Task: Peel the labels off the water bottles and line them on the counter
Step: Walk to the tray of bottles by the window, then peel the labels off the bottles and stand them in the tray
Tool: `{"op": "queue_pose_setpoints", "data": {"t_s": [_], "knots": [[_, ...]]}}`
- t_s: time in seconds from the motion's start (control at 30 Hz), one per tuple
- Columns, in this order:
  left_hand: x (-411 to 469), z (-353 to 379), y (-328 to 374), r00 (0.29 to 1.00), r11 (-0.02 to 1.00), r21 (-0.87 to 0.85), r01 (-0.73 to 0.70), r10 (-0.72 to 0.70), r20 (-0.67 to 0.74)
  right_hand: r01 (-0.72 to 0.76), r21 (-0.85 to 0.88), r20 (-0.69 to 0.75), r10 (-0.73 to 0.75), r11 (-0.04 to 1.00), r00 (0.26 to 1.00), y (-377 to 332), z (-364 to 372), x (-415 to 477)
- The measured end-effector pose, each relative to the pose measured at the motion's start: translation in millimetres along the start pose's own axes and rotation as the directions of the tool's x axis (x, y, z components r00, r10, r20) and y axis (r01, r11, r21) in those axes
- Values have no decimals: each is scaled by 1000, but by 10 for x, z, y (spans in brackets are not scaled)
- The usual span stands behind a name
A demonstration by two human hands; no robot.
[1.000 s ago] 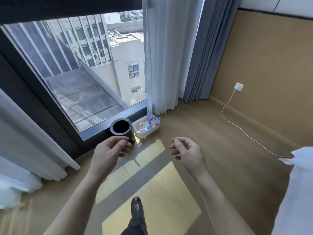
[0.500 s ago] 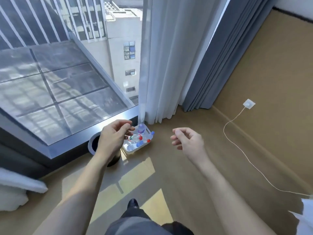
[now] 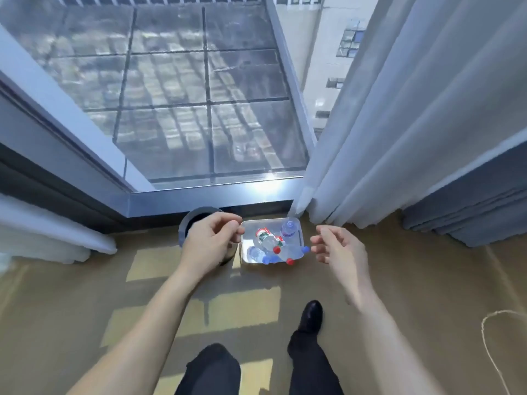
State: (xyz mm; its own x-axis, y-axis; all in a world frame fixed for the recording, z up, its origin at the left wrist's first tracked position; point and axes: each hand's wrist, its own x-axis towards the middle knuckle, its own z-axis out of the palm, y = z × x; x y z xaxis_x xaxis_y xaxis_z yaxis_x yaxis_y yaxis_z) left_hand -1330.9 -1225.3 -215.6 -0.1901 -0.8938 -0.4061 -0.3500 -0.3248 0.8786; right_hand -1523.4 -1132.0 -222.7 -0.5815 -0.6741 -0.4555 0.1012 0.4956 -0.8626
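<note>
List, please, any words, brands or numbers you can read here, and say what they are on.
No text here is legible.
The red-and-green bottle label in the tub: too blurred to read.
The purple bottle label beside it: too blurred to read.

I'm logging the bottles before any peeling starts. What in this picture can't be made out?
Head view only:
- Count of bottles in the tray: unclear, because they overlap and are small and blurred.
- Print on the label: too small to read.
- The dark bin: mostly hidden behind the left hand.
- The counter: not in view.
</note>
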Motion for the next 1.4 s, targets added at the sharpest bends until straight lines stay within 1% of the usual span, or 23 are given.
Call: {"op": "queue_pose_setpoints", "data": {"t_s": [0.07,0.13,0.2,0.27,0.33,0.47,0.53,0.63,0.7,0.8,0.87,0.9,0.97,1.0,1.07,1.13,1.17,1.2,1.27,1.3,1.33,1.37,1.4], "knots": [[317,275,-208,998,999,-17,40,-41,-54,-6,-18,86,8,1000,996,197,25,454],[614,540,-481,992,995,-6,103,-103,-77,-26,-46,135,32,999,990,486,86,840],[889,776,-774,983,988,6,155,-154,-98,-41,-68,165,52,997,985,774,174,1198],[1177,964,-1109,980,983,43,177,-172,-96,-62,-89,167,76,994,983,1061,270,1547],[1501,1112,-1478,986,980,118,158,-151,-72,-62,-112,164,80,992,983,1383,398,1896],[2212,1372,-2277,984,979,122,165,-155,-85,-28,-187,213,69,982,975,2054,690,2585],[2547,1545,-2644,986,971,177,159,-148,-75,-8,-197,225,53,980,973,2376,863,2912],[2985,1848,-3145,993,960,255,114,-118,1,54,-247,260,13,968,966,2807,1130,3345],[3269,2032,-3480,992,923,376,76,-107,62,106,-257,285,-29,960,958,3067,1266,3582],[3658,2200,-3852,991,769,636,-66,-22,130,202,-338,315,-92,919,944,3369,1384,3900],[3811,2269,-4036,983,623,764,-169,52,174,222,-357,336,-97,907,937,3529,1416,4054],[3844,2303,-4127,975,559,801,-214,75,209,222,-363,350,-88,905,933,3585,1417,4099],[3823,2374,-4285,941,433,838,-332,90,326,209,-381,370,-59,901,927,3602,1401,4129],[3770,2418,-4349,912,343,848,-404,78,402,200,-383,380,-44,902,924,3575,1389,4119],[3648,2493,-4440,837,127,828,-546,50,544,158,-322,397,-18,933,918,3511,1354,4038],[3594,2537,-4484,787,-51,792,-609,82,611,132,-272,420,-6,953,908,3481,1315,3957],[3603,2558,-4505,765,-109,773,-625,110,634,136,-270,425,-9,953,905,3488,1287,3924],[3616,2579,-4519,753,-138,763,-631,129,646,158,-277,424,-27,948,905,3510,1262,3917],[3643,2628,-4551,752,-151,765,-626,140,644,240,-311,420,-94,920,903,3537,1224,3943],[3649,2645,-4552,769,-122,781,-612,140,624,272,-322,414,-124,907,902,3526,1208,3956],[3654,2641,-4530,802,-53,814,-578,149,579,295,-321,409,-149,900,900,3513,1190,3973],[3653,2615,-4488,845,69,851,-521,183,503,316,-319,410,-170,894,896,3497,1167,3973],[3648,2558,-4426,893,247,865,-436,235,383,342,-325,418,-191,881,888,3498,1143,3965]]}}
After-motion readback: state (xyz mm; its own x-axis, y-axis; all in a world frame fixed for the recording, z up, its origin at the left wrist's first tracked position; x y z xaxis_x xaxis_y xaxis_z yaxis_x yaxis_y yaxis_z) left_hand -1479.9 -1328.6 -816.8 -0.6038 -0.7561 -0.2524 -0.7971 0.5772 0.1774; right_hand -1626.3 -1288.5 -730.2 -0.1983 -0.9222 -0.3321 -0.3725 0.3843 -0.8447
